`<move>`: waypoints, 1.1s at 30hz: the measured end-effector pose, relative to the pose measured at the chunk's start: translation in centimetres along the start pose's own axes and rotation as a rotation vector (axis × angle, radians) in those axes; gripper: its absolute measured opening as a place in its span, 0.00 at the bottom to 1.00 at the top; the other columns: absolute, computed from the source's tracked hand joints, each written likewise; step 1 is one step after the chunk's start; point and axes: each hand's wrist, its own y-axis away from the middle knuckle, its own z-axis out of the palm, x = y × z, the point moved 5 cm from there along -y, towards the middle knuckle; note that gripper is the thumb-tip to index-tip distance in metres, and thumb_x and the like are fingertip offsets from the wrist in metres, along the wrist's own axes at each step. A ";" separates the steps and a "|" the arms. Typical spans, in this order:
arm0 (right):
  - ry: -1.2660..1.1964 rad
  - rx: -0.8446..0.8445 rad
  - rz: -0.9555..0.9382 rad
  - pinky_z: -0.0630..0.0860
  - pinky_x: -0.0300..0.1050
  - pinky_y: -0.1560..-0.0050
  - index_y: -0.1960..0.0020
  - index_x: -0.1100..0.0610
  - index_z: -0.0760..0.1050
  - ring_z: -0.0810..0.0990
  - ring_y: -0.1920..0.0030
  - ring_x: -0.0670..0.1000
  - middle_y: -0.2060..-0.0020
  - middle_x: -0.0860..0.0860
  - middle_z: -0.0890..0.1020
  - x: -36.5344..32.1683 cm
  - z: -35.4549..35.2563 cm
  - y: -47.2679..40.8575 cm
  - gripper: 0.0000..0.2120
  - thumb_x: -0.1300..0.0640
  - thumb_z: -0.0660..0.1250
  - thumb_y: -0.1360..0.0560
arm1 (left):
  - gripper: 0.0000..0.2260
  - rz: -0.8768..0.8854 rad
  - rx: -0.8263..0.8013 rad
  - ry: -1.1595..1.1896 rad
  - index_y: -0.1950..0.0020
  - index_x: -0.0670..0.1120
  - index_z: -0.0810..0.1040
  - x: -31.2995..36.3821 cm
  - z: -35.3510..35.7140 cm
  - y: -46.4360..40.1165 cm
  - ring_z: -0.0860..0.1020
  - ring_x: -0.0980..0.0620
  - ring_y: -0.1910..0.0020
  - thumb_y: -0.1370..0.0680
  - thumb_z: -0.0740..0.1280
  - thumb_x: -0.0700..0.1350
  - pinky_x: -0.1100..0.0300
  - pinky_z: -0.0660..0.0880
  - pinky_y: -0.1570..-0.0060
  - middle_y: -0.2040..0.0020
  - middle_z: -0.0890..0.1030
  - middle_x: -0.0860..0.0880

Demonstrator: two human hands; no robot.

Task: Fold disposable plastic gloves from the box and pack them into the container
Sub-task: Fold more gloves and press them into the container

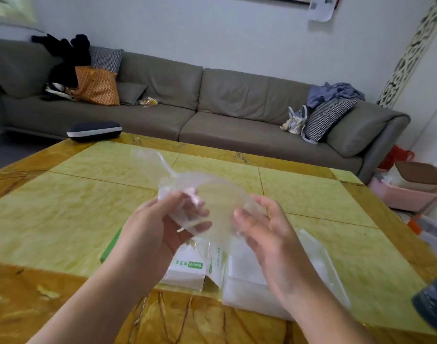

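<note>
Loosely crumpled clear glove, both hands

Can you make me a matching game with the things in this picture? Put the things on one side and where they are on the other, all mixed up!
Things:
1. plastic glove
2. glove box
3. dark case
4. orange bag

Places:
A. on the sofa
B. on the table's far left corner
C. held up in both hands
D. on the table, under the hands

Pairs: 1-C, 2-D, 3-B, 4-A
</note>
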 end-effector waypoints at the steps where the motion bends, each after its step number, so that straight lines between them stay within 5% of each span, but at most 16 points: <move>1: -0.035 0.005 0.025 0.72 0.57 0.29 0.30 0.39 0.74 0.81 0.34 0.51 0.34 0.46 0.83 0.3 0.1 -0.2 0.36 0.36 0.82 0.35 | 0.12 -0.042 -0.053 0.025 0.44 0.33 0.78 -0.5 0.6 0.3 0.84 0.39 0.54 0.17 0.61 0.41 0.46 0.83 0.56 0.53 0.82 0.35; 3: -0.044 0.038 -0.001 0.77 0.62 0.36 0.32 0.48 0.79 0.86 0.41 0.57 0.41 0.52 0.86 0.1 -0.1 -0.2 0.29 0.42 0.81 0.29 | 0.14 -0.140 -0.160 0.023 0.41 0.33 0.79 -1.7 1.8 0.9 0.83 0.37 0.49 0.17 0.61 0.43 0.42 0.83 0.49 0.47 0.82 0.33; 5: -0.039 0.130 -0.099 0.83 0.56 0.54 0.47 0.62 0.83 0.86 0.61 0.58 0.59 0.57 0.87 -0.9 -0.6 -0.1 0.10 0.55 0.75 0.21 | 0.16 -0.202 -0.198 0.007 0.38 0.32 0.78 -2.4 2.3 1.2 0.83 0.35 0.46 0.18 0.60 0.42 0.42 0.83 0.47 0.41 0.82 0.32; 7: -0.058 0.223 -0.140 0.78 0.52 0.67 0.53 0.67 0.81 0.78 0.72 0.58 0.69 0.59 0.80 -1.2 -1.6 -0.1 0.09 0.61 0.71 0.19 | 0.19 -0.212 -0.164 0.043 0.34 0.30 0.76 -2.6 1.9 1.0 0.82 0.32 0.44 0.20 0.61 0.42 0.39 0.81 0.44 0.39 0.81 0.31; 11: 0.025 0.194 -0.185 0.75 0.50 0.70 0.55 0.65 0.78 0.74 0.73 0.57 0.69 0.60 0.78 -1.8 -2.2 0.3 0.09 0.61 0.69 0.18 | 0.27 -0.172 -0.166 -0.160 0.35 0.34 0.77 -3.0 2.1 1.5 0.84 0.37 0.45 0.24 0.75 0.53 0.40 0.81 0.42 0.45 0.84 0.38; 13: 0.093 0.117 -0.216 0.76 0.51 0.71 0.55 0.64 0.77 0.74 0.74 0.57 0.70 0.61 0.78 -2.2 -1.6 0.7 0.10 0.61 0.69 0.18 | 0.21 -0.103 -0.091 -0.376 0.43 0.33 0.80 -3.4 2.2 1.8 0.85 0.38 0.49 0.26 0.79 0.47 0.45 0.83 0.46 0.51 0.85 0.37; 16: 0.107 0.090 -0.220 0.74 0.49 0.74 0.55 0.65 0.77 0.73 0.75 0.56 0.70 0.62 0.77 -2.2 -1.7 1.0 0.09 0.61 0.70 0.18 | 0.09 -0.051 0.064 -0.423 0.50 0.30 0.82 -3.5 1.4 1.6 0.86 0.40 0.57 0.22 0.73 0.38 0.49 0.84 0.48 0.55 0.85 0.34; 18: 0.100 0.120 -0.216 0.73 0.48 0.75 0.55 0.64 0.78 0.73 0.75 0.56 0.69 0.62 0.78 -2.3 -2.2 0.9 0.08 0.61 0.71 0.19 | 0.08 -0.050 0.141 -0.317 0.44 0.29 0.79 -3.1 0.5 1.2 0.85 0.42 0.59 0.20 0.69 0.34 0.51 0.84 0.53 0.56 0.84 0.34; 24: 0.062 0.236 -0.178 0.71 0.47 0.75 0.55 0.63 0.80 0.72 0.75 0.55 0.69 0.55 0.80 -1.8 -4.3 0.2 0.08 0.60 0.72 0.19 | 0.18 -0.119 0.067 -0.110 0.40 0.32 0.79 -2.8 0.7 0.7 0.87 0.42 0.51 0.26 0.58 0.22 0.51 0.85 0.55 0.49 0.86 0.35; 28: 0.086 0.181 -0.198 0.70 0.47 0.75 0.54 0.64 0.79 0.71 0.74 0.55 0.68 0.56 0.79 -2.0 -4.7 -0.1 0.08 0.60 0.71 0.19 | 0.14 -0.282 -0.118 -0.163 0.45 0.34 0.82 -2.6 1.3 1.0 0.84 0.34 0.46 0.28 0.71 0.40 0.42 0.81 0.43 0.45 0.84 0.32; 30: 0.117 0.122 -0.199 0.69 0.46 0.75 0.54 0.63 0.79 0.71 0.74 0.56 0.68 0.56 0.80 -2.0 -4.5 -0.1 0.08 0.60 0.71 0.19 | 0.16 -0.281 -0.118 -0.321 0.44 0.36 0.83 -2.7 0.9 1.0 0.84 0.39 0.52 0.24 0.75 0.47 0.47 0.81 0.49 0.46 0.85 0.35; 33: 0.163 0.110 -0.156 0.69 0.45 0.76 0.53 0.62 0.81 0.71 0.74 0.54 0.68 0.55 0.80 -1.7 -4.9 -0.3 0.07 0.59 0.71 0.19 | 0.16 -0.151 -0.102 -0.522 0.46 0.34 0.83 -2.4 0.8 0.9 0.84 0.44 0.58 0.28 0.80 0.42 0.56 0.82 0.56 0.53 0.85 0.38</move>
